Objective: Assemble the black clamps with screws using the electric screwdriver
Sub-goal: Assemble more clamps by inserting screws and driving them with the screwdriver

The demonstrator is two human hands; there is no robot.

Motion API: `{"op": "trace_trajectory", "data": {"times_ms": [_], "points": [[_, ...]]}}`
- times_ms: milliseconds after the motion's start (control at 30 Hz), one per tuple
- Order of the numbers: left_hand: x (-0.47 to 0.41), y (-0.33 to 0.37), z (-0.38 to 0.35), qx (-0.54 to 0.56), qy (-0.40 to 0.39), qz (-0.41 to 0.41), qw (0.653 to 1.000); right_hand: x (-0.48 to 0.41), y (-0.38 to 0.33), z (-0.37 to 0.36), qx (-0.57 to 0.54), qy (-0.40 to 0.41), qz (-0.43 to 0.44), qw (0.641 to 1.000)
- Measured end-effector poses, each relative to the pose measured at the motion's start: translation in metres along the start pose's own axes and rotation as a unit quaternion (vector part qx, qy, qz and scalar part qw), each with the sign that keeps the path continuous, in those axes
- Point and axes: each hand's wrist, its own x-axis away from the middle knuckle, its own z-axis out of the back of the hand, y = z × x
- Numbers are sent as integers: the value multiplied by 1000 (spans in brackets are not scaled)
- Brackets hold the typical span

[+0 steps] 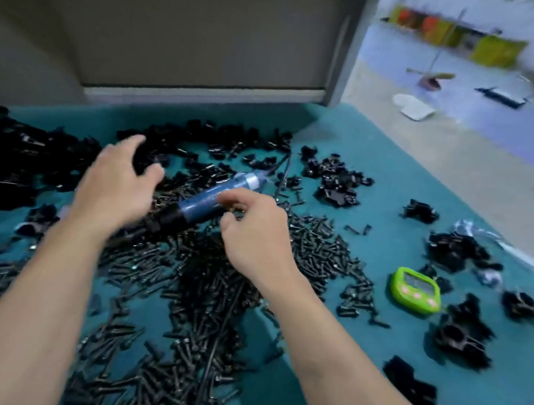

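Note:
The blue electric screwdriver (pixel 205 198) lies on the teal table among black screws (pixel 196 295), tip pointing to the far right. My left hand (pixel 119 182) is over the far-left heap, its fingers curled round a black clamp part (pixel 143 158). My right hand (pixel 254 231) hovers just right of the screwdriver body, thumb and forefinger pinched together over the screws; whether a screw sits between them is hidden. Black clamps (pixel 335 179) lie in piles to the right and along the back.
A green timer (pixel 416 291) sits on the teal table (pixel 387 220) at the right, with assembled clamps (pixel 462 335) around it. A grey panel (pixel 197 35) stands behind the table. The table's right edge drops to an open floor with boxes.

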Motion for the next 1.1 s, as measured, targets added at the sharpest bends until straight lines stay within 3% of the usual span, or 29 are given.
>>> {"op": "trace_trajectory", "data": {"times_ms": [167,333,533,633,733,833,900,1000,1100], "points": [[-44,-9,-7,-92,-109,48,989,-11,6,13,-26,-10,5,1000],[-61,-12,-21,-168,-170,41,970,-32,-10,-5,41,-48,56,996],[-65,-3,-26,-226,-158,-23,961,-69,-24,-42,177,-62,143,972],[-58,-7,-26,-174,-143,-51,973,-96,-29,-65,230,-110,136,957],[-51,-11,-29,-101,-109,-58,987,-120,-34,-80,252,-201,106,941],[-48,-16,-25,-13,-37,-31,999,-140,-39,-79,300,-305,100,898],[-50,-29,-14,-29,-14,0,999,-150,-41,-79,327,-348,110,872],[-55,-44,-2,-123,-82,24,989,-159,-46,-84,354,-321,126,869],[-57,-46,2,-89,-113,29,989,-161,-50,-91,351,-275,151,882]]}}
